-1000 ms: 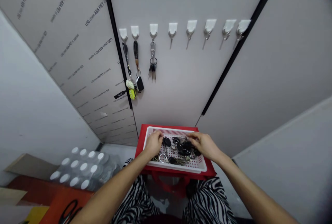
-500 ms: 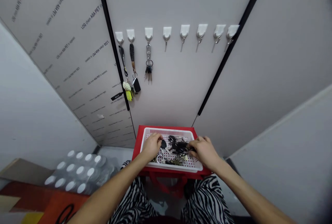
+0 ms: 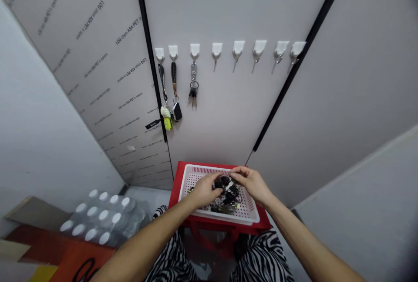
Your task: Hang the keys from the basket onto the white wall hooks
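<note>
A white plastic basket (image 3: 192, 173) holds a jumble of keys (image 3: 225, 208), many with black heads. My left hand (image 3: 207, 189) is over its middle, thumb and fingers closed round black-headed keys (image 3: 224, 181). Close by on the right, my right hand (image 3: 253, 184) pinches at the same bunch, its fingertips near the basket's far rim. Exactly which key each fingertip touches is too small to make out.
Under the basket is a red box-like stand (image 3: 174, 190). White hooks (image 3: 217, 49) line the wall panel ahead; the three leftmost carry key sets, including a ring of keys (image 3: 193, 92). Bottled water (image 3: 104, 216) stands at the lower left.
My left hand has moved right, from the basket's left part to its middle. My right hand has shifted slightly toward the far rim, and both now meet at the black-headed keys.
</note>
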The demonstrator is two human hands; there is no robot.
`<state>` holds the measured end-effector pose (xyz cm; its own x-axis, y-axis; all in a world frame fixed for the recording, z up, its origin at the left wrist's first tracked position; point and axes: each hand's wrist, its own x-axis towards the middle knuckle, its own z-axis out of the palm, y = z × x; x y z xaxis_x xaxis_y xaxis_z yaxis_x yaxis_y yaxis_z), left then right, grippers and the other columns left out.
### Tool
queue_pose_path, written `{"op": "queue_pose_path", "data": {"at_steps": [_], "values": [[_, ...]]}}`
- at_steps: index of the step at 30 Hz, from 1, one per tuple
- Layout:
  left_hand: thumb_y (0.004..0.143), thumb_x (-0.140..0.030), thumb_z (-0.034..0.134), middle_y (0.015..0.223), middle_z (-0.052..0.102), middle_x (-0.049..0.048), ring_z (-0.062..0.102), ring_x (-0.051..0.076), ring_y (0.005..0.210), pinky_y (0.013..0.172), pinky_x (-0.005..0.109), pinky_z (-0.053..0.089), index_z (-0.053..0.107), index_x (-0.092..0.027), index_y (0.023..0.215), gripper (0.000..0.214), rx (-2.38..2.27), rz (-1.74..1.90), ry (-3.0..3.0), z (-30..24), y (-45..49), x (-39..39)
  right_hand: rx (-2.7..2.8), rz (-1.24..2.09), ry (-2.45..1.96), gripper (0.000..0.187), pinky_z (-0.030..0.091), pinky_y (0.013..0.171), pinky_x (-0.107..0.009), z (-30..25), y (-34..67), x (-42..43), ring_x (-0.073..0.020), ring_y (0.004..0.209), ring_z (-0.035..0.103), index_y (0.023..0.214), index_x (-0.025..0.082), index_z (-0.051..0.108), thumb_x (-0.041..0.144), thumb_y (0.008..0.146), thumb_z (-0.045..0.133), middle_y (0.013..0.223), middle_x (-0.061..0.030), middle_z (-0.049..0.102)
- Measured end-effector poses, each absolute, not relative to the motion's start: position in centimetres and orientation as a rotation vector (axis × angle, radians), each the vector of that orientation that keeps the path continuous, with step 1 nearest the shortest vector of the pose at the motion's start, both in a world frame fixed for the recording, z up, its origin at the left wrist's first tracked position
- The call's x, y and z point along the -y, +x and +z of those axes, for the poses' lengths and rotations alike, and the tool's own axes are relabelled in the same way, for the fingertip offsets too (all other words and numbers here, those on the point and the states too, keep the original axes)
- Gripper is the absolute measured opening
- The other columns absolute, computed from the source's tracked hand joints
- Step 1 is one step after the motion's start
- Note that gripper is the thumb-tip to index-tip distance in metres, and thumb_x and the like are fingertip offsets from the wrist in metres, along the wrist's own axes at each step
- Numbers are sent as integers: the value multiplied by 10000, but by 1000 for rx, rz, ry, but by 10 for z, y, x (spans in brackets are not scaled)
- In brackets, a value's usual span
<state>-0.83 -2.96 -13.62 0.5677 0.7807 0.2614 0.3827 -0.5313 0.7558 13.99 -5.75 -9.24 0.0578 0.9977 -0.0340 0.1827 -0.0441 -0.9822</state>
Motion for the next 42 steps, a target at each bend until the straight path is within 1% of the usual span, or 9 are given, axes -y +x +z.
{"op": "queue_pose_path", "data": {"at_steps": [4,8,14,19,21,26,28,37,42], "values": [[617,-177,430,775,580,23,497,143,714,667,245,365,548,-150,814,231,-917,745,1901,-140,2,23,1134,1197,-1312,199,352,490,-193,-90,136,53,-58,467,447,648,139,508,282,518,555,514,39,517],[601,-173,451,664,582,19,500,120,608,595,226,366,564,-125,710,165,-982,808,1522,-140,-2,15,1096,1160,-1342,207,364,528,-214,-97,147,50,-74,490,469,673,140,509,278,523,540,520,26,533],[585,-201,501,545,538,-12,477,72,508,515,187,358,536,-120,647,107,-929,910,996,-126,-17,9,1497,811,-1593,146,362,580,-256,-112,160,55,-115,557,483,665,153,542,221,584,441,590,-4,551],[571,-201,535,539,526,-3,477,70,486,479,184,364,516,-113,657,125,-765,986,783,-112,-18,12,1761,507,-1601,154,333,704,-300,-112,145,61,-167,737,485,651,167,565,176,581,428,730,-37,570],[583,-189,528,546,531,7,484,73,489,488,188,373,508,-110,652,107,-702,1007,710,-106,-15,13,1731,667,-1542,153,354,670,-295,-113,134,62,-159,695,498,676,166,557,211,598,432,703,-34,568],[616,-145,492,553,518,3,496,79,501,513,197,386,484,-118,651,45,-593,1098,530,-95,-9,16,1203,1580,-1286,242,392,512,-260,-116,105,66,-117,515,527,832,180,473,323,641,434,611,3,548],[634,-139,466,551,503,-5,491,77,495,505,198,383,471,-128,654,23,-551,1134,466,-91,-8,17,994,1712,-1133,234,394,515,-247,-112,97,66,-105,519,535,816,186,467,342,642,450,624,13,540],[698,-296,338,454,383,-30,403,74,427,451,212,341,419,-151,597,195,-399,1141,419,-75,-14,18,722,1508,-874,185,382,534,-181,-91,81,52,-59,559,505,691,183,482,220,540,582,643,32,554],[653,-307,397,499,424,-33,430,66,474,526,220,362,423,-153,586,170,-493,1186,477,-75,-21,16,797,1319,-885,206,379,599,-196,-82,82,50,-73,594,510,683,186,478,180,510,589,593,40,556]]}}
